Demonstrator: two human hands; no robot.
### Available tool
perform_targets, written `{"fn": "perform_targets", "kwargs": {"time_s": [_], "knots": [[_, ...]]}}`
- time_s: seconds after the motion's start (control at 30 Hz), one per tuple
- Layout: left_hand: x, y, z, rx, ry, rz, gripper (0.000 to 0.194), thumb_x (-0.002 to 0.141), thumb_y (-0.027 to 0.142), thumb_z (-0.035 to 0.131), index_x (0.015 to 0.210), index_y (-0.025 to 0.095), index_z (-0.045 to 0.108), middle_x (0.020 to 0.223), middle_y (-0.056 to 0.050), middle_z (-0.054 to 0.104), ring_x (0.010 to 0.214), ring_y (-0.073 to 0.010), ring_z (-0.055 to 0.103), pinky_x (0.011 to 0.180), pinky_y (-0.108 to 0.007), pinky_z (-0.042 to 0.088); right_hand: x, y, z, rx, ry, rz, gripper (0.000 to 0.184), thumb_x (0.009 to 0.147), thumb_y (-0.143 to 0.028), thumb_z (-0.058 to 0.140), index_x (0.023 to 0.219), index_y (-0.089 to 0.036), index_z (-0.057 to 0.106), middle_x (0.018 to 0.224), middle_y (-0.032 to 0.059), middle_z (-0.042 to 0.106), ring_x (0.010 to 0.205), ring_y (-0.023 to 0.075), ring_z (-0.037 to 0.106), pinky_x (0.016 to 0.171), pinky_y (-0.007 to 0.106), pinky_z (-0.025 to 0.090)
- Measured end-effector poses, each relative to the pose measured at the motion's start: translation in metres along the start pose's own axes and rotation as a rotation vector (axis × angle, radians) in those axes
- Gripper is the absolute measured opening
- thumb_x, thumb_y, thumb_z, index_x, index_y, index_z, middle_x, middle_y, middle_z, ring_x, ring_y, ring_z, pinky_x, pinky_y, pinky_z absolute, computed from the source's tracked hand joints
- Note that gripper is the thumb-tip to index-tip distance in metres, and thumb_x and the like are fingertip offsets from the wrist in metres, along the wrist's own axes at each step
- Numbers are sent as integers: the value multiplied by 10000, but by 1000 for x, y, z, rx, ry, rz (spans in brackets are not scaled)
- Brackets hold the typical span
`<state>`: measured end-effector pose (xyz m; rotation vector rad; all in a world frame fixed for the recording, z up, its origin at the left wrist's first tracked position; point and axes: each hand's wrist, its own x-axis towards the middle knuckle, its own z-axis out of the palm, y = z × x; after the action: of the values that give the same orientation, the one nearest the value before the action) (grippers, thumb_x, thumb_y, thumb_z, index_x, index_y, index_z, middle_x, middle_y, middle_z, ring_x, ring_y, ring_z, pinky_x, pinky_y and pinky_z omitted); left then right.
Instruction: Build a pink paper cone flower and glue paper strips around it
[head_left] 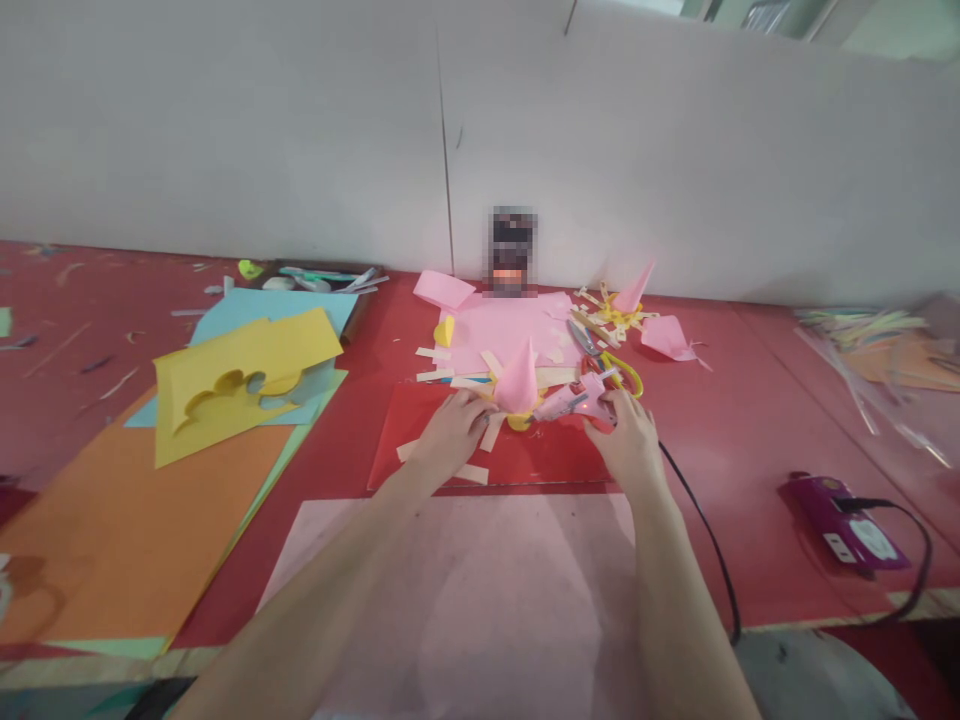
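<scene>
A pink paper cone (517, 377) on a yellow paper base (519, 422) stands upright over a red board (555, 458) in front of me. My left hand (459, 428) is at the left of the cone, its fingers closed on the edge of the base. In my right hand (628, 440) is a pink hot glue gun (576, 398), its nozzle pointing left at the foot of the cone. Pale paper strips (472, 473) lie around the board, some close to my left hand.
Scissors with yellow handles (626, 372) lie behind the glue gun. A second pink cone (635, 290) stands at the back right. Coloured sheets (150, 530) cover the left side. A black cord (709, 535) runs near a purple power strip (844, 520). A white wall (300, 130) rises behind.
</scene>
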<state>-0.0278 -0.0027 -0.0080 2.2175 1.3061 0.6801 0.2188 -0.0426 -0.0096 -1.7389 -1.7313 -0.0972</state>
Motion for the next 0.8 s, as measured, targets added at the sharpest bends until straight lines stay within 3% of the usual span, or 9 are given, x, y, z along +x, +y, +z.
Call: {"fn": "perform_targets", "kwargs": {"time_s": [0.13,0.33,0.53,0.67,0.8], "knots": [[2,-1,-10,-153,28,-57,289,836,121,366,943,223,614,1010,-18,602,934,-144,559,832,-288,449,1,-2,0,33,31,64,187,708,-275,536,876,-205,493,877,54,595,819,204,548,762,345,391],[8,-13,-43,-293,142,-248,208,789,242,491,937,202,630,982,-33,659,871,-163,599,780,-283,465,0,17,-5,101,148,481,426,651,-391,583,1007,-163,526,1004,113,536,859,224,526,753,346,419],[7,-29,-56,-341,130,-329,236,777,331,523,925,186,636,849,-31,676,781,-156,610,747,-276,467,-4,44,-8,17,175,718,483,617,-395,573,1022,-134,540,973,156,517,886,281,501,783,400,401],[2,-32,-64,-259,-11,-338,235,751,389,554,862,205,648,923,-32,671,855,-180,606,760,-277,457,-6,48,-6,-25,118,832,517,582,-398,578,1030,-149,510,1010,183,504,961,355,483,789,485,376],[-2,-31,-71,-142,-154,-333,231,715,433,587,783,222,649,898,-24,663,845,-191,601,710,-273,455,-7,45,-3,-44,145,813,469,593,-411,594,980,-165,495,1004,175,502,976,345,478,801,481,381]]}}
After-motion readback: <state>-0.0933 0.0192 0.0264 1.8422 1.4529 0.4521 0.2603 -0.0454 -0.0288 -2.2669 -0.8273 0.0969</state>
